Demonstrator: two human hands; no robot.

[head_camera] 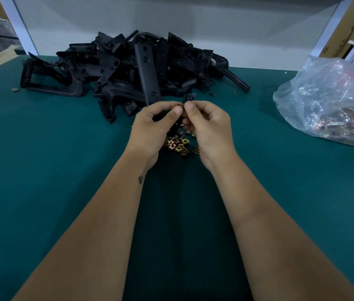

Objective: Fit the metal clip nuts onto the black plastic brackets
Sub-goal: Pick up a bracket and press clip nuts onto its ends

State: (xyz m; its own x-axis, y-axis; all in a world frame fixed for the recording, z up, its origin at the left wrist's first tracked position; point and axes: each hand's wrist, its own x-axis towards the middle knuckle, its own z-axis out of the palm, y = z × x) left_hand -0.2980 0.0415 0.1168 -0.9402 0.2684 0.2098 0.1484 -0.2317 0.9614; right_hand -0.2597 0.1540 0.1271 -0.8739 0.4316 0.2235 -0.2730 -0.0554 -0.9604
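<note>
My left hand (154,122) curls its grip round a black bracket (146,72), whose long axis runs up and away from me. My right hand (206,124), just beside it, pinches a clip nut (180,104) at the bracket's near end; I judge a leftward push seats it. Loose clip nuts (177,144) lie under my wrists on the green table (41,170). The bracket pile (115,68) sits behind, a plastic bag (332,101) far right.
</note>
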